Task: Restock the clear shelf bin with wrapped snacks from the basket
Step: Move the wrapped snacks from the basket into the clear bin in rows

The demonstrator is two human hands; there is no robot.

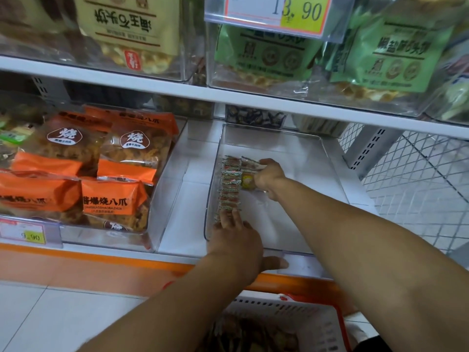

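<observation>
A clear shelf bin (327, 158) sits on the lower white shelf, mostly bare inside. A row of small red-and-green wrapped snacks (229, 185) stands lined up against its left wall. My left hand (237, 240) reaches over the bin's front edge, straight fingers touching the near end of the row, thumb spread along the front rim. My right hand (269, 177) is deeper in the bin, fingers curled around a few wrapped snacks, one showing yellow (247, 181), right beside the row. The white basket (291, 318) with more snacks sits on the floor below.
Orange snack bags (114, 196) fill the bin to the left. Green bags (396, 59) and beige bags (129, 29) sit in bins on the shelf above, whose edge overhangs. A white wire mesh panel (418, 179) stands to the right. An orange shelf base (88, 265) runs along the floor.
</observation>
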